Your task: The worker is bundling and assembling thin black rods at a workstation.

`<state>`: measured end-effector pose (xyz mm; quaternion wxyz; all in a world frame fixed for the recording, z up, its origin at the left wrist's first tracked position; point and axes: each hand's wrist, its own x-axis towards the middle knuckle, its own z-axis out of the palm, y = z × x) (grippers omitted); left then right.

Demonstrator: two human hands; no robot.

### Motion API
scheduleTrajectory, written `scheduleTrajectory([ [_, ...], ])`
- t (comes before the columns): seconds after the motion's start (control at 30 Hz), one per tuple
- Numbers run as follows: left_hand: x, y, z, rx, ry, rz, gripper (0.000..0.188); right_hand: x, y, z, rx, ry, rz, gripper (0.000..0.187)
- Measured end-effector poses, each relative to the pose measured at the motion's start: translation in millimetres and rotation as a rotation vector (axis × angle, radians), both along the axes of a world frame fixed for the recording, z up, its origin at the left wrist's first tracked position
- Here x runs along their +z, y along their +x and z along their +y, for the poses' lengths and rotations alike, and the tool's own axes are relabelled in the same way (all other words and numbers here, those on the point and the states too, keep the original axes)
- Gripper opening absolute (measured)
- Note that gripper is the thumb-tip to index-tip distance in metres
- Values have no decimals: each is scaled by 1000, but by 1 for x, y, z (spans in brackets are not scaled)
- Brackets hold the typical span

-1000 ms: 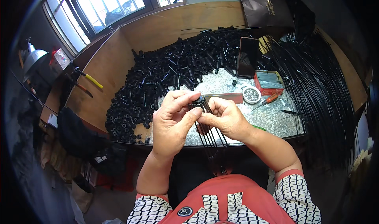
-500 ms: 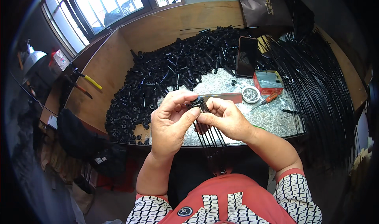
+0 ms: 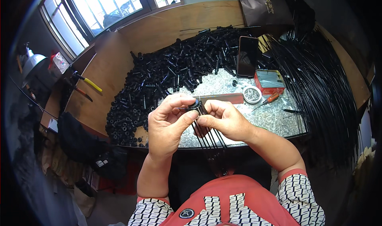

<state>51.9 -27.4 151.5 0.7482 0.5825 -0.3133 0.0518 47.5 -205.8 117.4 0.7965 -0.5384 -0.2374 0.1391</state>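
In front of my chest, over the near edge of the table, my left hand (image 3: 165, 126) holds a round black hub that looks like an umbrella runner (image 3: 194, 104). Its thumb and fingers are closed around the hub. Several thin black ribs (image 3: 211, 140) hang from the hub toward my lap. My right hand (image 3: 227, 121) is closed beside the hub, thumb and fingertips pinched at the upper ends of the ribs. A thin wire end sticks up by the hub. My fingers hide the exact joint between them.
A heap of black tubular runners (image 3: 167, 73) fills the table's back and left. Long black rods (image 3: 318, 78) lie at right. Nearby are a phone (image 3: 247, 58), a red box (image 3: 269, 82), a round white dish (image 3: 252, 94), a screwdriver (image 3: 271, 98) and yellow-handled pliers (image 3: 92, 84).
Both hands keep their grip on the hub and ribs. My left hand and the hub have shifted slightly left, and the hub's top shows a little more clearly.
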Motion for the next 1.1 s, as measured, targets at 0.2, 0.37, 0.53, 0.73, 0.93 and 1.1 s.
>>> scheduleTrajectory([
  [0.2, -3, 5, 7, -57, -22, 26, 25, -1, 3, 0, 84, 16, -31, 20],
  [0.37, -5, 8, 10, -100, -60, 14, 23, 3, 4, 0, 110, -1, -23, 20],
  [0.53, -4, 6, 10, -123, -98, 43, 22, 1, 6, 0, 132, 1, -60, 21],
  [0.73, -11, 10, 12, -87, -69, 82, 23, -1, 2, 2, 54, 4, -6, 21],
  [0.93, -13, 14, 16, -137, -52, 43, 27, -2, 3, 2, 38, 12, 22, 21],
  [1.1, -16, 16, 18, -225, -49, 29, 26, -2, 9, -4, 195, 8, -38, 19],
])
